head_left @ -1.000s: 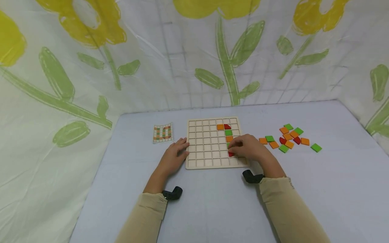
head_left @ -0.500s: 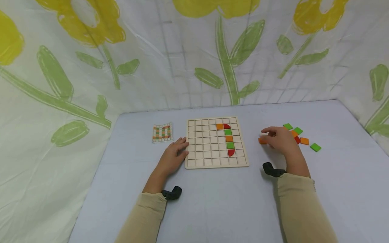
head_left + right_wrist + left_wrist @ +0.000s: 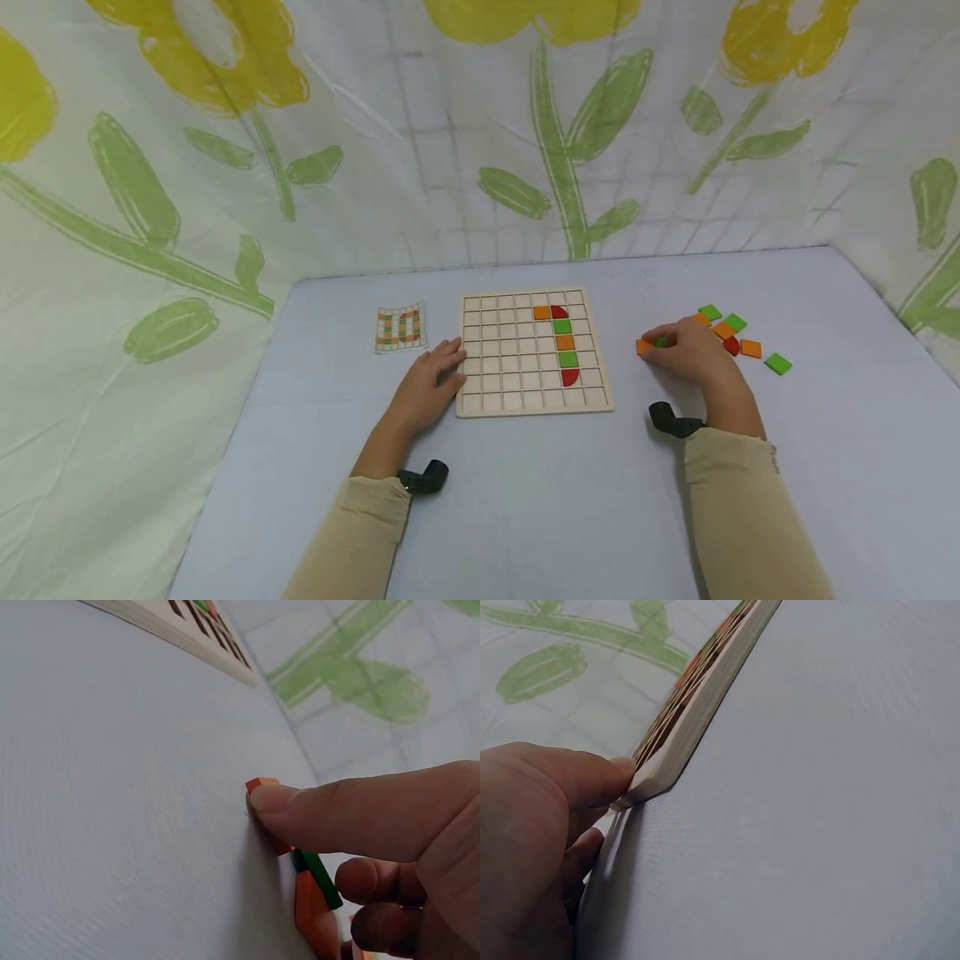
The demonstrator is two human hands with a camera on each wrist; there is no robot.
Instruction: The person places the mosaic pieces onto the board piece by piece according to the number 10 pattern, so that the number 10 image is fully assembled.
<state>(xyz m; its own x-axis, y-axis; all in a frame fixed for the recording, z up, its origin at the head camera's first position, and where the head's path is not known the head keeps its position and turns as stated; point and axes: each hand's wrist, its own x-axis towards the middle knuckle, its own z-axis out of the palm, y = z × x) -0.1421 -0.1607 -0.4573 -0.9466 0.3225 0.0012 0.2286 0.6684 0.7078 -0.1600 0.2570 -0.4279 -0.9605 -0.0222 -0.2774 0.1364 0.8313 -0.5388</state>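
Note:
My right hand [image 3: 693,354] pinches an orange square tile [image 3: 642,347] at the near-left side of the loose tiles. In the right wrist view the thumb presses on this orange tile, and a green tile [image 3: 321,879] lies just behind it. My left hand [image 3: 426,390] rests with its fingertips at the left edge of a wooden grid board [image 3: 492,364]; in the left wrist view the thumb [image 3: 619,774] touches the board's corner. On the board, a right-hand column of tiles runs red, green, orange, green [image 3: 568,359], red, with an orange square [image 3: 542,313] beside the top red one.
Several loose orange, green and red tiles [image 3: 751,348] lie right of the board, some hidden under the right hand. A small pattern card [image 3: 401,327] lies left of the board. A flower-printed cloth [image 3: 480,125] hangs behind the table [image 3: 540,500].
My right hand has left the red tile in the board's column and moved right to the loose tiles, where its fingers have closed on an orange tile. The left hand has stayed put.

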